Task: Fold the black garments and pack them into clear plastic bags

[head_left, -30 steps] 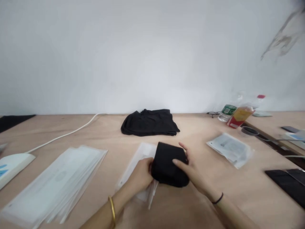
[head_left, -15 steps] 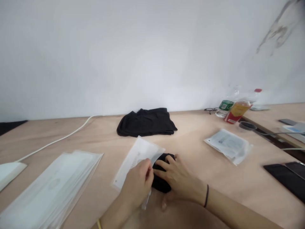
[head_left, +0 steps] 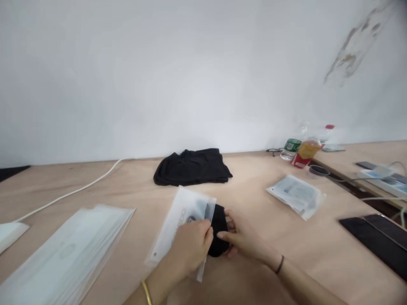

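Note:
A frosted plastic zip bag with printed lettering lies in front of me, its mouth facing right. My left hand pinches the edge of that mouth, fingers curled. A folded black cloth is partly inside the bag; its right part sticks out. My right hand grips the outer end of the cloth, thumb on top and the other fingers around the far side and underneath. Behind the bag, a stack of folded black cloth lies near the wall.
A pile of flat frosted bags lies at left, beside a white cable. A filled bag is at right. Farther back stand a water bottle, a drink bottle and glasses. A black flat case lies front right.
My right hand has gone from lying spread over the black cloth to gripping its right end. The cloth now shows through the bag's mouth, farther inside. The view has shifted slightly.

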A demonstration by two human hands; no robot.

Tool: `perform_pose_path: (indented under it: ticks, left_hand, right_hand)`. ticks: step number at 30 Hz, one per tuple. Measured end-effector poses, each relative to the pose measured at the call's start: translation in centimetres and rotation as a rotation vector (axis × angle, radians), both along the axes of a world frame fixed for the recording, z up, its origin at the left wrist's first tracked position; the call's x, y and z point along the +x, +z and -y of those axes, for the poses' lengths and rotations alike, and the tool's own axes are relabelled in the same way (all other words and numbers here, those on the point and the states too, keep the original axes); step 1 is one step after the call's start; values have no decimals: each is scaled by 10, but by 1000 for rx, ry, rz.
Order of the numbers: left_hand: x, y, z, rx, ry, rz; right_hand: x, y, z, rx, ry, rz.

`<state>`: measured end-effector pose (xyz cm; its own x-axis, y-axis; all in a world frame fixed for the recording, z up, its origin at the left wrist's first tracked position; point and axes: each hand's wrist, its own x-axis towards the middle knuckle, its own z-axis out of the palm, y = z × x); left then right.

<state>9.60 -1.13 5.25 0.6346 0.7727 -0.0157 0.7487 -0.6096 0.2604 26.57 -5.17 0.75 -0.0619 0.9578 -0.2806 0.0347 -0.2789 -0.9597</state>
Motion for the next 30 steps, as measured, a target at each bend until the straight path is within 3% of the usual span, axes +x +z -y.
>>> perform_pose_path:
  ticks: [4,9,14,16,18,20,23,26,30]
  left_hand:
    - [1,1,1,-21,-16,68]
    - [-10,-1,-3,-49,20,103]
    - [-34,5,6,-63,-12,134]
    - [-53,7,15,-6,-118,161]
    - [-70,2,26,141,-255,195]
    - [-78,-8,33,332,-359,270]
    - [-73,-23,38,472,-409,399]
    - [-67,-26,39,447,-409,535]
    - [-84,-21,41,353,-434,608]
  right_hand:
    - [-38,-6,-21,121,-45,-241]
    - [-59,-5,-30,184,-152,-192]
    - [-45,0,-20,155,49,-161]
    - [-31,6,-7,232,55,43]
    - [-22,14,11,421,64,399]
    - [-24,20,29,650,180,709]
    - [-42,22,43,899,383,927]
    - [-47,14,34,1011,403,1064]
    - [-9,4,4,956,272,1256]
